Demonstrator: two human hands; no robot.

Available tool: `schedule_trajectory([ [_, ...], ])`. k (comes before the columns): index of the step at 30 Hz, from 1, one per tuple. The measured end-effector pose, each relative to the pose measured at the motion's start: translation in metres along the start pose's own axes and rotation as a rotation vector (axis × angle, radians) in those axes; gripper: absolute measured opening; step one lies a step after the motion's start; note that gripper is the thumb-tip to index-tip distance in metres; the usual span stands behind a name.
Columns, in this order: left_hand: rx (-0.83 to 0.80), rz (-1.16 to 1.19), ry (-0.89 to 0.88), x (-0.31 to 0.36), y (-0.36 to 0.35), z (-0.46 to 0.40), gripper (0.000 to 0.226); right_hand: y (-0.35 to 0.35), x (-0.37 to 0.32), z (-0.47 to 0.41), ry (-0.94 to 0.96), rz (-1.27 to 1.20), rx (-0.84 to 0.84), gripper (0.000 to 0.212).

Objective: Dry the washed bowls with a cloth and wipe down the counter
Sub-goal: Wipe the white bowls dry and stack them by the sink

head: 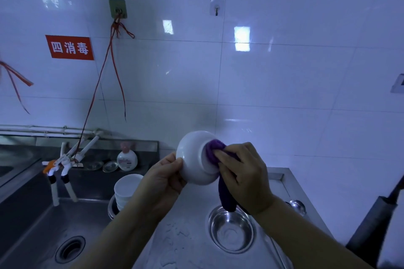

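Observation:
My left hand point(162, 178) grips a white bowl point(193, 157) by its rim, holding it on its side above the counter with its base turned to the right. Against that base my right hand point(242, 175) presses a purple cloth point(213, 150), whose loose end point(227, 197) hangs down below the hand. A stack of white bowls point(125, 190) stands in a metal basin at the sink's right edge. The steel counter point(190, 244) below shows water drops.
A steel bowl point(231, 228) sits on the counter under my right hand, a ladle point(297, 205) beyond it. The sink point(54, 227) with drain and taps point(63, 172) lies left. A soap bottle point(126, 158) and small dishes stand on the back ledge. A dark object point(376, 220) leans at right.

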State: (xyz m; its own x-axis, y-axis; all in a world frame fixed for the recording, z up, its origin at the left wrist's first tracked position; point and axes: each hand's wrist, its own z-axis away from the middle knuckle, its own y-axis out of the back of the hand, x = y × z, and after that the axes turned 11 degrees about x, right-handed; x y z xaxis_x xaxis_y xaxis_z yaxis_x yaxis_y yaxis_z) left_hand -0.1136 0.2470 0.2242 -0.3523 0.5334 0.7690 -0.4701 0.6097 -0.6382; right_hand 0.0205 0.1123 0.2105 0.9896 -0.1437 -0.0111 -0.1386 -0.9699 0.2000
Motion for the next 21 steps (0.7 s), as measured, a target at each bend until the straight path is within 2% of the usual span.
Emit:
schedule_trajectory([
  [7,0.037,-0.086,-0.027,-0.002,-0.001,0.003,0.036,-0.004,-0.013,-0.020,-0.113,-0.042,0.114,0.028],
  [11,-0.015,-0.179,-0.036,-0.006,-0.007,0.008,0.035,-0.014,-0.027,-0.031,-0.016,0.005,-0.011,0.031],
  [14,-0.012,-0.183,-0.045,-0.004,-0.010,0.009,0.033,-0.014,-0.020,-0.038,-0.183,-0.017,-0.006,0.034],
  [18,-0.008,-0.149,-0.055,-0.001,-0.014,0.012,0.033,-0.016,-0.009,-0.034,-0.540,-0.195,-0.006,0.039],
  [21,0.006,-0.088,-0.035,0.003,-0.017,0.013,0.034,-0.017,-0.008,-0.021,-0.681,-0.269,0.033,0.032],
])
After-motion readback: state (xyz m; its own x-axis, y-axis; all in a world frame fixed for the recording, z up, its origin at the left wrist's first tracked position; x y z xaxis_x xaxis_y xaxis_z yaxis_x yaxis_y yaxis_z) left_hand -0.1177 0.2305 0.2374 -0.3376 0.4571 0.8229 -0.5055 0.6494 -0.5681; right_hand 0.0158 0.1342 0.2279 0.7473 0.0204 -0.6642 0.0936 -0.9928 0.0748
